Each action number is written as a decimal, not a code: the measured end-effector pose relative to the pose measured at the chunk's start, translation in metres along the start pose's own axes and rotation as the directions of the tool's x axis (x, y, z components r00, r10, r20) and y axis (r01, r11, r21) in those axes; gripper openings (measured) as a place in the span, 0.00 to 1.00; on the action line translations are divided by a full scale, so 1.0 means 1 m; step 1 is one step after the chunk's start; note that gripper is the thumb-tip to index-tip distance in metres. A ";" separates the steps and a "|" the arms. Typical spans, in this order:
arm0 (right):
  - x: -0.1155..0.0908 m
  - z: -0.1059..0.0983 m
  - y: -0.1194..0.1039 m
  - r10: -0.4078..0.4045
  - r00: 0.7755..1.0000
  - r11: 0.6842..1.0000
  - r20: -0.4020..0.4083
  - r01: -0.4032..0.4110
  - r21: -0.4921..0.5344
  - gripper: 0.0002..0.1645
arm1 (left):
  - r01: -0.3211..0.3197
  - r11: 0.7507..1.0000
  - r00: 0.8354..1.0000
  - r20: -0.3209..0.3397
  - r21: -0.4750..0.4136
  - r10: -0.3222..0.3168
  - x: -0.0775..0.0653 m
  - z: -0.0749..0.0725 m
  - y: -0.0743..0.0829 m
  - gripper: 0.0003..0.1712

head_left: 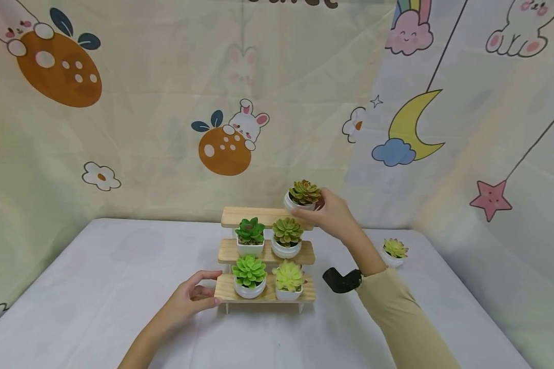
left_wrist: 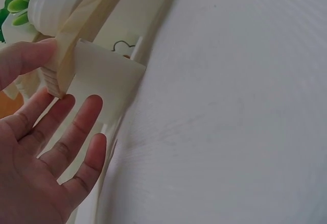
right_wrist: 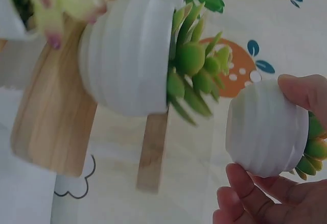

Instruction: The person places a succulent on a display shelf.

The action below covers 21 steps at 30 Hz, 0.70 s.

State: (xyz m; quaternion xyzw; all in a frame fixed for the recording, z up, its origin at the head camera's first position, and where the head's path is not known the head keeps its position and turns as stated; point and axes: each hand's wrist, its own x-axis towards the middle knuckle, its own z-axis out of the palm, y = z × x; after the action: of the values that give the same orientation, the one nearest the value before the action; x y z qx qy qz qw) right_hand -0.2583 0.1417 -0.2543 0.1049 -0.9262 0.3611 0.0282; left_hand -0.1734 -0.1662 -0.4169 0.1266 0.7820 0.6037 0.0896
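A three-tier wooden plant stand stands on the table. My right hand grips a potted succulent by its ribbed white pot, at the right end of the top tier. In the right wrist view, that pot is between thumb and fingers, apart from the top board. My left hand pinches the left end of the bottom tier; the left wrist view has the thumb and fingertips on the board's end. Two potted succulents sit on the middle tier and two on the bottom tier.
Another potted succulent stands on the white-covered table at the right, partly behind my right forearm. A black band piece sticks out from the right wrist. A printed cloth backdrop hangs behind the table and along both sides.
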 end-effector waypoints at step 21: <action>0.032 0.046 -0.042 -0.039 0.996 0.999 0.083 0.038 0.019 0.36 | -0.009 1.000 1.000 -0.007 -0.025 0.009 -0.001 0.002 -0.001 0.35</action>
State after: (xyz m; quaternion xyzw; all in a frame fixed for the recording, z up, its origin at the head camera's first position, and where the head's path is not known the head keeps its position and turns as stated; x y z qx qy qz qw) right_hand -0.2791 0.0749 -0.2569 0.1380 -0.9211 0.3640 -0.0045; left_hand -0.1716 -0.1652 -0.4181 0.1270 0.7742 0.6141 0.0859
